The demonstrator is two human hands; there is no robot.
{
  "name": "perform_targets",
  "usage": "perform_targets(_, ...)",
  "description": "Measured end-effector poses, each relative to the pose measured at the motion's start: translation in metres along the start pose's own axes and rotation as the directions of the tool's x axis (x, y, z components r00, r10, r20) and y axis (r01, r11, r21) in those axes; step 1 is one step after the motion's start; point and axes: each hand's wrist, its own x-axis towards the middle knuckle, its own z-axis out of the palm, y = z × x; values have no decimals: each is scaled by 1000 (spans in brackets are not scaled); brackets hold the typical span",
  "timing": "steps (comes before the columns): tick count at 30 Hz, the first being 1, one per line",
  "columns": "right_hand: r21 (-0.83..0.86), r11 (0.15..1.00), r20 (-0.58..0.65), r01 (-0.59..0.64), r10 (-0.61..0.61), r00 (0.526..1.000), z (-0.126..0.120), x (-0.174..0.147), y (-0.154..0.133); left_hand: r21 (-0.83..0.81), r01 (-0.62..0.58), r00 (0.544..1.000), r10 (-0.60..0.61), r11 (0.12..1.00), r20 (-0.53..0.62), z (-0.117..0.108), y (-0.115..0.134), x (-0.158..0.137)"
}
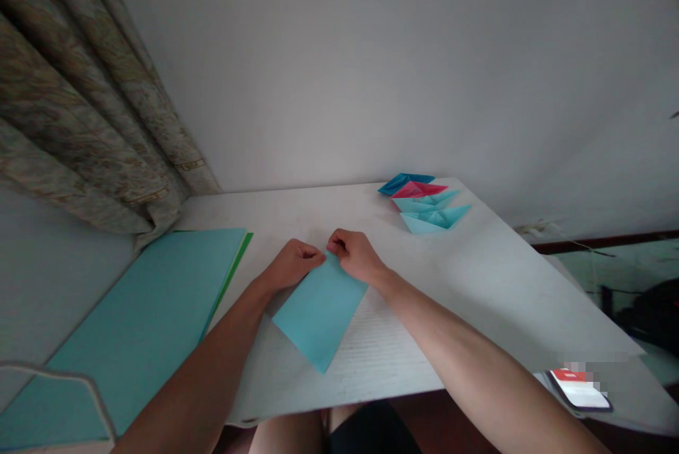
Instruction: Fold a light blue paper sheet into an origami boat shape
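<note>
Two hands (297, 261) (351, 250), one sheet (325, 312), four boats (426, 203)

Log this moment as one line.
Left hand: pinching light-blue rectangular paper sheet, far end | Right hand: same end | Four folded paper boats, blue, pink, light-blue: white table, far right

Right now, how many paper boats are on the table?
4, lined up near the far right corner of the table: blue boat at the back, then pink boat, pale boat and second pale boat in front. Another could be hidden.
</note>
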Motion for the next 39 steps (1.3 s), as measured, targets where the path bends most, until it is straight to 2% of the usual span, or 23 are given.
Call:
perform_targets(4, 12, 1000, -35, 4, -3, 999, -5, 3, 4, -6, 17, 1000, -17, 1000, -2, 0, 2, -1)
perform_targets(10, 38, 998, -136, -50, 55, 989, -17, 11, 14, -44, 45, 999, -46, 998, -21, 3, 4, -2)
perform_targets(14, 173, 981, -110, -82, 102, 989, -18, 11, 17, -68, 36, 999, -36, 997, -10, 4, 3, -3)
perform_targets(17, 291, 953, -42, -79, 95, 995, -16, 9, 15, -82, 35, 999, -35, 996, -6, 5, 3, -4)
perform_targets(21, 237, 967, 18, -92, 91, 996, -14, 9, 12, -61, 22, 1000, -23, 998, -7, 6, 3, -3)
perform_targets(26, 109, 990, -54, -89, 96, 994, -14, 10, 13, -37, 18, 1000, -19, 999, -23, 5, 2, -3)
perform_targets(31, 52, 989, -195, -142, 149, 969, -21, 13, 23, -63, 6, 1000, -8, 998, -27, 3, 3, -3)
perform_targets(33, 37, 986, -247, -160, 164, 955, -25, 15, 28, -127, 37, 999, -40, 991, -19, 2, 4, -3)
perform_targets(37, 18, 979, -346, -201, 195, 918, -32, 17, 37, -303, 174, 985, -170, 937, 41, 0, 6, -4)
perform_targets(39, 15, 976, -392, -218, 206, 897, -34, 18, 39, -346, 193, 981, -187, 918, 51, -2, 6, -5)
